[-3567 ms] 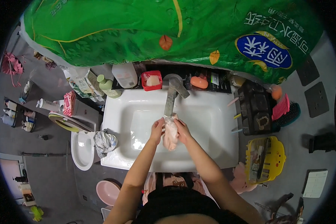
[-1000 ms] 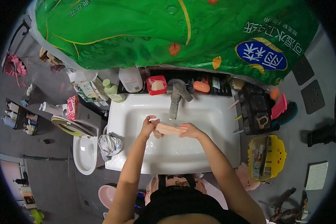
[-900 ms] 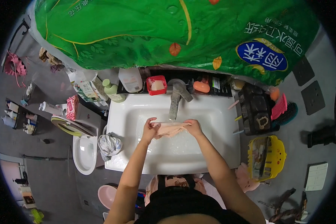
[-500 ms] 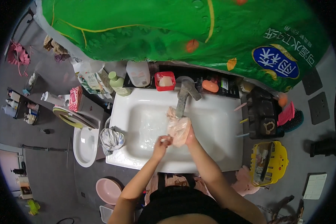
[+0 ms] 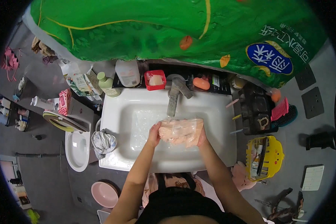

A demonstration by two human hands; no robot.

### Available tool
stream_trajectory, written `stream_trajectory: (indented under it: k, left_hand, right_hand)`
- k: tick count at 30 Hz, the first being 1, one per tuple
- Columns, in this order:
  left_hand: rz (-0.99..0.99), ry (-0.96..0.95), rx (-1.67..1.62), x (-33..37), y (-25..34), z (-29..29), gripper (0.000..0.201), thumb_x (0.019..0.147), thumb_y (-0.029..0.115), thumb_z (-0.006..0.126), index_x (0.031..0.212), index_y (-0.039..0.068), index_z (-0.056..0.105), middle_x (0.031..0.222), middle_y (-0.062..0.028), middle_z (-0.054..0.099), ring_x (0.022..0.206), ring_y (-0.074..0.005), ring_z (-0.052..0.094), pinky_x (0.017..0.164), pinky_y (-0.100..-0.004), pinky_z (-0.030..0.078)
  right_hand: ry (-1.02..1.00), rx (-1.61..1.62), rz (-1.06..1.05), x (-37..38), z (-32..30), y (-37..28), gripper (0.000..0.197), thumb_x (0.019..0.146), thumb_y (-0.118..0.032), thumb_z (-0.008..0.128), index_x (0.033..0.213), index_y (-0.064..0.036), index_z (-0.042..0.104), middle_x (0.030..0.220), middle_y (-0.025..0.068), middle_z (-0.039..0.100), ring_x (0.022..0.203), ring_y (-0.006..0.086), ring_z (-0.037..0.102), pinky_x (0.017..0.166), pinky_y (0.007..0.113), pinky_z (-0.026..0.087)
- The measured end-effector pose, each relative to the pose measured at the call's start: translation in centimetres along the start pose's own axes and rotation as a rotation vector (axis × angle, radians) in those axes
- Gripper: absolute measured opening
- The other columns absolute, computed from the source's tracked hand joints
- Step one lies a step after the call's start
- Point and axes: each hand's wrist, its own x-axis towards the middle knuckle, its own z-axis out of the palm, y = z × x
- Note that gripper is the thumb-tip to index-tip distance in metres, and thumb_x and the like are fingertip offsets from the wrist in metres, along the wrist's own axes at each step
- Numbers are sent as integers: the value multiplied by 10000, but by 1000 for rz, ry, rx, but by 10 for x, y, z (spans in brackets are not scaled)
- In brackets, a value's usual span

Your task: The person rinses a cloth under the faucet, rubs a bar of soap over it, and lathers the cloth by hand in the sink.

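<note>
A wet peach-coloured cloth (image 5: 180, 132) is stretched sideways over the white washbasin (image 5: 114, 149), just below the tap (image 5: 172, 102). Its left end is in my left hand (image 5: 154, 134), the fingers closed at its edge. My right hand (image 5: 202, 138) grips the other end, its fingers partly hidden by the fabric. A paler, shiny patch shows in the middle of the cloth. Some shallow, rippled water lies in the basin under it.
Behind the basin stand a green pump bottle (image 5: 107, 85), a clear jug (image 5: 127, 74), a red soap box (image 5: 155, 80) and an orange soap (image 5: 201, 83). A crumpled grey-white cloth (image 5: 103, 142) lies at the left rim. A yellow basket (image 5: 274, 158) hangs right; a large green package (image 5: 138, 33) looms above.
The cloth has gone from bunched under the tap to spread out sideways, nearer me. My left hand has taken hold of its left end; my right hand has moved a little right.
</note>
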Motion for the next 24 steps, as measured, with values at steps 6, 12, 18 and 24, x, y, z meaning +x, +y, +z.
stream_trajectory:
  k: [6,12,18,24]
  left_hand:
    - [676,633,1599,-1,-8,-46,173,807,155,586,932,40,553,816,-88,577,647,-146,559,579,-274,466]
    - [1068,23,1169,-9,39,164,51,767,18,599,803,-13,581,731,-121,572,591,-200,554,543,-270,442]
    - [1089,-113,1828,99,80,239,329,665,68,632,979,24,546,950,-154,550,916,-342,503,781,-396,438]
    - [930,-359,2020,134,92,251,466,586,197,718,990,28,557,1051,-177,544,972,-326,503,828,-396,425]
  right_hand:
    - [-60,35,-126,8,-18,8,566,852,-520,351,1107,-34,491,1076,118,558,962,299,544,828,446,444]
    - [-130,33,-82,-15,-11,-9,753,764,-698,312,1077,-43,514,1028,120,574,925,292,555,780,415,471]
    - [-163,157,-6,-31,41,-18,877,741,-734,279,1105,39,472,1032,179,557,893,299,558,731,382,488]
    - [-197,159,45,-23,-2,-20,856,785,-684,237,1039,95,485,1045,193,546,924,345,543,750,413,469]
